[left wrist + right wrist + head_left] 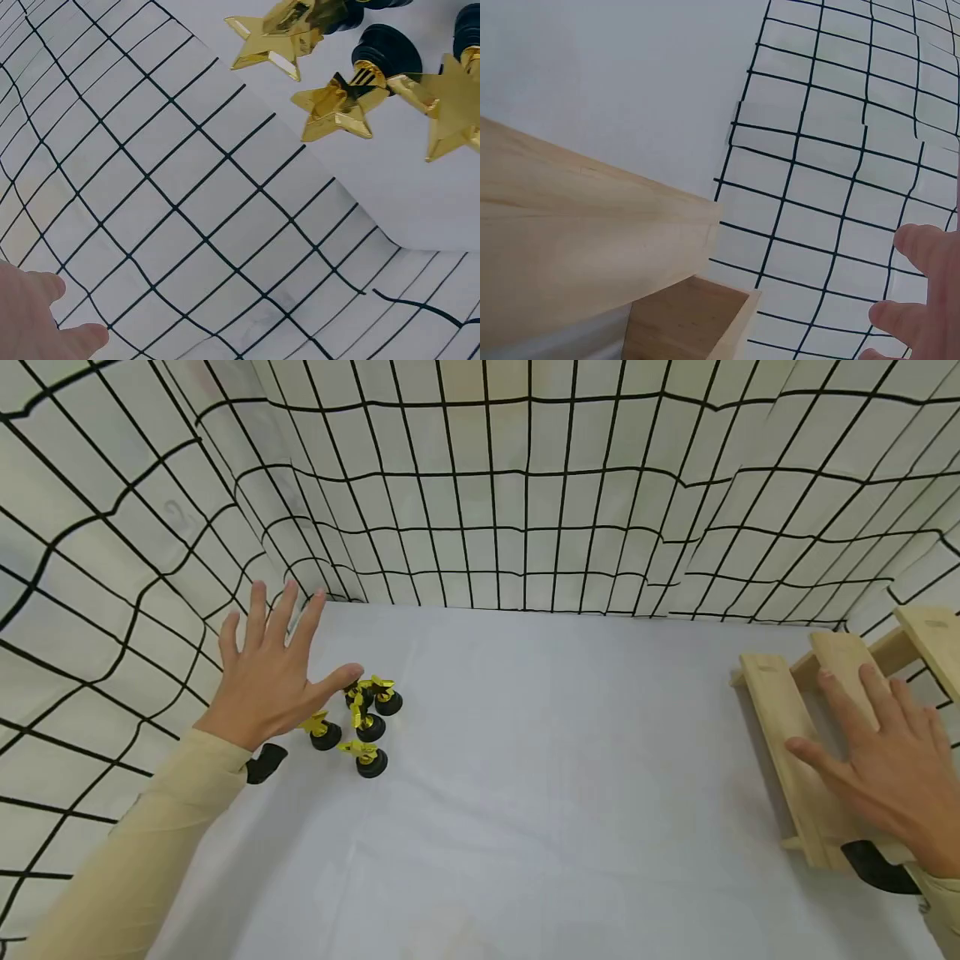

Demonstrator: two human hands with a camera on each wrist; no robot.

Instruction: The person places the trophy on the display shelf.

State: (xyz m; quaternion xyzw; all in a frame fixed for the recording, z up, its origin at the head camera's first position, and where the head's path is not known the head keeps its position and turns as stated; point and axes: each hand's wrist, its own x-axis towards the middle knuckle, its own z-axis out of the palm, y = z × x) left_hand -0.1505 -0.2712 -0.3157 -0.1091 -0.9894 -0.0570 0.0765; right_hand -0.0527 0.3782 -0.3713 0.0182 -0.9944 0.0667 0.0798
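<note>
Several small gold star trophies (369,758) with round black bases stand in a cluster on the left side of the white surface. My left hand (270,681) is spread beside and over them, fingers straight, its thumb overlapping the rearmost one in the head view. Gold star tops (341,109) show closely in the left wrist view, apart from the fingertips at the lower left. At the right, a slatted pale wooden rack (772,735) stands in stepped tiers. My right hand (885,768) is stretched flat over its slats, holding nothing. The right wrist view shows a wooden board (592,232) close by.
A white wall with a black grid (525,493) rises behind the white surface (555,760) and along its left side. More of the grid shows behind the rack on the right. Each wrist bears a black strap piece (266,763).
</note>
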